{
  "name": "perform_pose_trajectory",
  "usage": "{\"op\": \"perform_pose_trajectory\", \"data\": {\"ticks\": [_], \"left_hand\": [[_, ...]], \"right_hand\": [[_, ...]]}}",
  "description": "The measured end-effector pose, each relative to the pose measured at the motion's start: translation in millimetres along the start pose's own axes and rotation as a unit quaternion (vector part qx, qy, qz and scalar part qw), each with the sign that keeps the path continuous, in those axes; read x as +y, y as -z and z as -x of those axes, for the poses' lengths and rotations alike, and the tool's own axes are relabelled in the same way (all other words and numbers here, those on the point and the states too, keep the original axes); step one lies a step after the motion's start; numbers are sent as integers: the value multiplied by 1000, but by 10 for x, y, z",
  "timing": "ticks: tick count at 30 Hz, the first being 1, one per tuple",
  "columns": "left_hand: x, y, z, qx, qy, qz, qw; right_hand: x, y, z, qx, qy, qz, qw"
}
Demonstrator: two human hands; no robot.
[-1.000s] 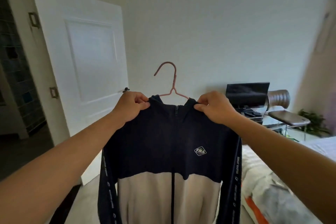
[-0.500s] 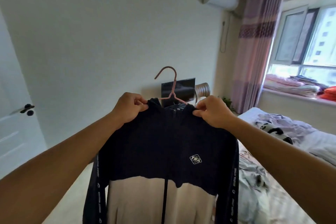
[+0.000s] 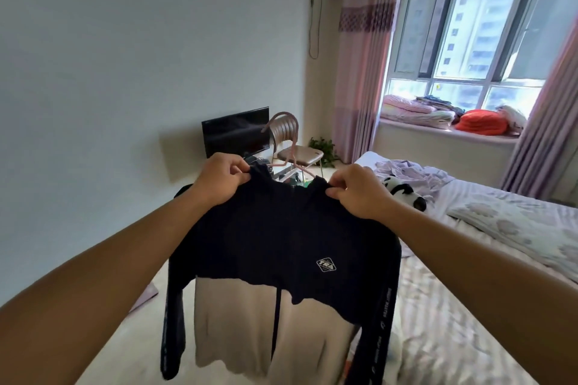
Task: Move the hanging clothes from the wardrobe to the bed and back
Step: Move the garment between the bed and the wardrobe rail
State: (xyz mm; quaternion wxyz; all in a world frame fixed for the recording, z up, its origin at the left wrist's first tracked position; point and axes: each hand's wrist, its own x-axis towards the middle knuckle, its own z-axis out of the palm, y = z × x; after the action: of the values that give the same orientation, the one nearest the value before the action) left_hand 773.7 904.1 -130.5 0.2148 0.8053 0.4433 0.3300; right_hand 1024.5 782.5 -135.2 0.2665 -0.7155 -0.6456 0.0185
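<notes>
Swinging rightward since the earlier frame, the view has lost the door and now takes in the bed [image 3: 488,259] at three o'clock. Nearest, at six o'clock, the jacket [image 3: 281,237], navy above and cream below, hangs in the air on its pink hanger [image 3: 292,150]. Left hand [image 3: 222,180] and right hand [image 3: 356,191], set apart, each pinch a shoulder beside the collar. Beyond at twelve o'clock stand a dark screen [image 3: 234,131] and chair [image 3: 297,151]; a panda toy [image 3: 403,194] lies at two o'clock, the window [image 3: 469,34] behind.
</notes>
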Motion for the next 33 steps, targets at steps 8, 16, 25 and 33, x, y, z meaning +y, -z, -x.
{"op": "perform_pose_trajectory", "data": {"ticks": [8, 16, 25, 33], "left_hand": [[-43, -996, -863, -64, 8, -8, 998], [-162, -1876, -1623, -131, 16, -20, 991], [-457, -2795, -2775, -205, 2, -15, 979], [-857, -3437, -3628, -260, 14, -2, 965]], "right_hand": [[912, -134, -429, -33, -59, 19, 998], [1671, -339, -837, -58, -123, 24, 990], [2470, -710, -1628, -50, -199, 30, 978], [2936, -1132, -2317, -74, -250, 37, 965]]}}
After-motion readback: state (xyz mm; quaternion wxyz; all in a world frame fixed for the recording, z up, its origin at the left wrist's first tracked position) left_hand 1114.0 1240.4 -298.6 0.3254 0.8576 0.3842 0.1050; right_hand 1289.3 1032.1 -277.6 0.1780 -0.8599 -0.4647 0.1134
